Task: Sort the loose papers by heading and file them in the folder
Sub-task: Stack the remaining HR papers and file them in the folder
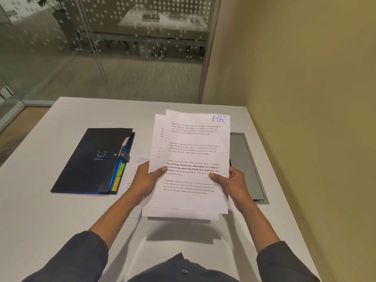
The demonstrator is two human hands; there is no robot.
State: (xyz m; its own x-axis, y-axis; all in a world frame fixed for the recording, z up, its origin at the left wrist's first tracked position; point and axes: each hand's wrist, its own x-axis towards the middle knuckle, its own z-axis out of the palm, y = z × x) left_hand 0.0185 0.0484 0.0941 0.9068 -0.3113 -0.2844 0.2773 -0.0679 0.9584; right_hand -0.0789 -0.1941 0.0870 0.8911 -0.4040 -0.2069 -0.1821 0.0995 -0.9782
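While hands grip thin papers, folder lies flat

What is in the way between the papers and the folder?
Nothing on the table blocks the way. Both hands, left and right, hold the papers up, right of the folder. But the folder lies closed, its strap snapped over the flap, so it needs opening first.

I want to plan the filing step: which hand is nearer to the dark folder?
Left. The left hand holds the papers just right of the dark folder; the right hand grips their far edge.
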